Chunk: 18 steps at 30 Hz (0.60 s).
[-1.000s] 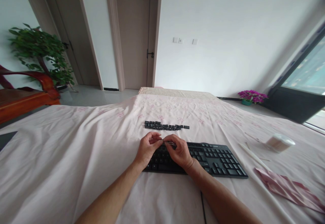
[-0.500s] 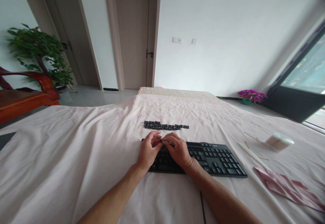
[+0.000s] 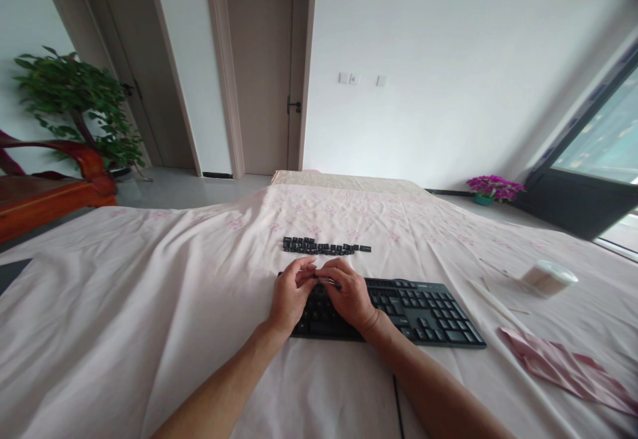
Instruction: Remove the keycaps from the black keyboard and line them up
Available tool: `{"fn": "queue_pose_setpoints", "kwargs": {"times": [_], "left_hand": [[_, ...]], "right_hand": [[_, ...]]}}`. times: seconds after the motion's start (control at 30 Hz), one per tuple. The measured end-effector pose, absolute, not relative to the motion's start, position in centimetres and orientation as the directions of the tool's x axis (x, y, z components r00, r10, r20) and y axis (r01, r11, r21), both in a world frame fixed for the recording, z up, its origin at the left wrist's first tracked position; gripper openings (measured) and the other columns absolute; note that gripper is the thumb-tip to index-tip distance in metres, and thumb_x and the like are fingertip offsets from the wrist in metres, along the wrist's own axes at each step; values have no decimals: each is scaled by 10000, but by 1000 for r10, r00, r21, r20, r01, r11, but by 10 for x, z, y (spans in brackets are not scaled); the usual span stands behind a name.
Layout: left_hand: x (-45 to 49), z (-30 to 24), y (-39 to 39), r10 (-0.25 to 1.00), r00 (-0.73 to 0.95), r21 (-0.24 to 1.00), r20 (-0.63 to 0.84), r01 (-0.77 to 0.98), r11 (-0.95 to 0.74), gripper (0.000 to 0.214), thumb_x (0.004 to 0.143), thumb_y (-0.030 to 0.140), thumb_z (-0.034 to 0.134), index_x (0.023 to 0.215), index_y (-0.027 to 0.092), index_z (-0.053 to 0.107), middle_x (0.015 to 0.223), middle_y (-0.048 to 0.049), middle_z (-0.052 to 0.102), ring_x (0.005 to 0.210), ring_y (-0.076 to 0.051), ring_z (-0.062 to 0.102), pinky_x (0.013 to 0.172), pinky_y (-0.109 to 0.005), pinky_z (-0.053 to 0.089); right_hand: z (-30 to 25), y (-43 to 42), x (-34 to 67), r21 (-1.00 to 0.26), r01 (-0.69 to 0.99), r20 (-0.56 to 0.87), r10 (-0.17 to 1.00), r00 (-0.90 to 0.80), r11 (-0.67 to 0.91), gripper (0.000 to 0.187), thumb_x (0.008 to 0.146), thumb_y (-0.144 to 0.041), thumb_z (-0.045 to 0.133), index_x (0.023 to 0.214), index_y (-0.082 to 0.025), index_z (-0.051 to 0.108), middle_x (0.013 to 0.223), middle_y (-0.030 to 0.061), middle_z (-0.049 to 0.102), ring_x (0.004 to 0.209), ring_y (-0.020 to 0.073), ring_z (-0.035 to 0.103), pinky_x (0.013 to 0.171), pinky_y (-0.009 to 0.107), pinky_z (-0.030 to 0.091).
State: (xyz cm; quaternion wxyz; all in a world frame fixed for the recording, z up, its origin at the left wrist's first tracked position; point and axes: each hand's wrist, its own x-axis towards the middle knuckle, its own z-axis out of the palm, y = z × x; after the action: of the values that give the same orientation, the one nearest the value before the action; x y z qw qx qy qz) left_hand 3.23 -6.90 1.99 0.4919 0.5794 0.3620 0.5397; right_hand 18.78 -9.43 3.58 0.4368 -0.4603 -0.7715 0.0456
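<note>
Over the left end of the black keyboard (image 3: pixel 428 313), the left hand (image 3: pixel 290 294) is curled, its fingertips pinched against the tip of a thin metal tool (image 3: pixel 329 282); whether they grip anything is unclear. Just to its right, the right hand (image 3: pixel 350 296) is closed around that tool. A row of loose black keycaps (image 3: pixel 323 248) lies beyond the keyboard on the pink sheet (image 3: pixel 149 306). Right of the keyboard sit a white tub (image 3: pixel 545 278) and a folded pink cloth (image 3: pixel 563 366). The key legends are too small to read.
</note>
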Motion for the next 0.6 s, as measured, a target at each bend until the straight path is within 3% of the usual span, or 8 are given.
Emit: {"fn": "queue_pose_setpoints", "kwargs": {"times": [0.6], "left_hand": [[32, 22, -70, 952, 159, 965, 262, -26, -261, 380, 734, 148, 649, 1107, 198, 604, 945, -46, 675, 838, -165, 675, 805, -288, 537]], "right_hand": [[34, -93, 188, -472, 652, 662, 727, -182, 593, 225, 836, -93, 542, 948, -230, 681, 929, 48, 608, 844, 161, 605, 782, 276, 508]]}}
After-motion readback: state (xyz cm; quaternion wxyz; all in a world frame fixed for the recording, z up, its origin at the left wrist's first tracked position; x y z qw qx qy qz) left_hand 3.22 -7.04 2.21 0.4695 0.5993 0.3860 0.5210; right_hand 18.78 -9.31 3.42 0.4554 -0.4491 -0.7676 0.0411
